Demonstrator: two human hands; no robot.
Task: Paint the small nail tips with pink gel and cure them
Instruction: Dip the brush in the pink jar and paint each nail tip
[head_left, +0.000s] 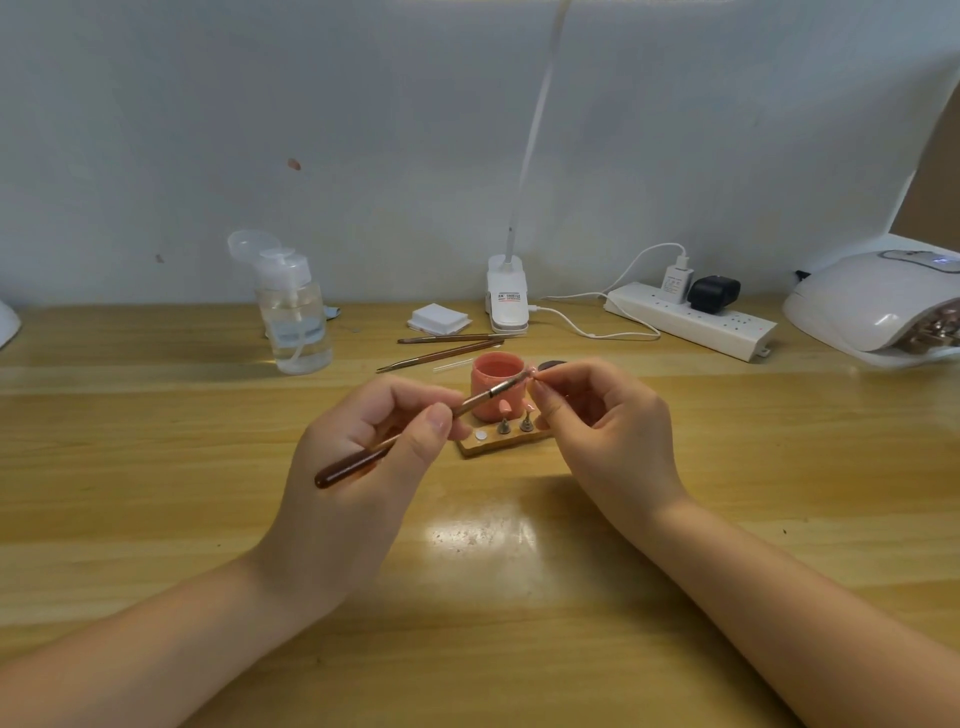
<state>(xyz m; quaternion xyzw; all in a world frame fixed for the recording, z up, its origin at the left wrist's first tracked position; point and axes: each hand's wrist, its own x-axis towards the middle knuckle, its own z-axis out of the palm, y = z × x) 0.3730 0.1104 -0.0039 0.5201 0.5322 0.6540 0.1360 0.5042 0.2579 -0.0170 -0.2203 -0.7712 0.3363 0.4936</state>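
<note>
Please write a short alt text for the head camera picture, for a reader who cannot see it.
Over a wooden table, the left hand holds a brush whose tip meets a small nail tip pinched by the right hand, above an open pink gel jar. A white curing lamp stands at far right.

A pink gel pot (496, 384) stands open in the middle of the table. Just in front, two pink nail tips (505, 410) stand on a small wooden block (498, 444). The brush (415, 431) tip meets a tip (532, 375) held up right of the pot.

Wooden table (156, 467) bears gel pot (496, 387), bottle (296, 322), power strip (691, 319), lamp (878, 306).
</note>
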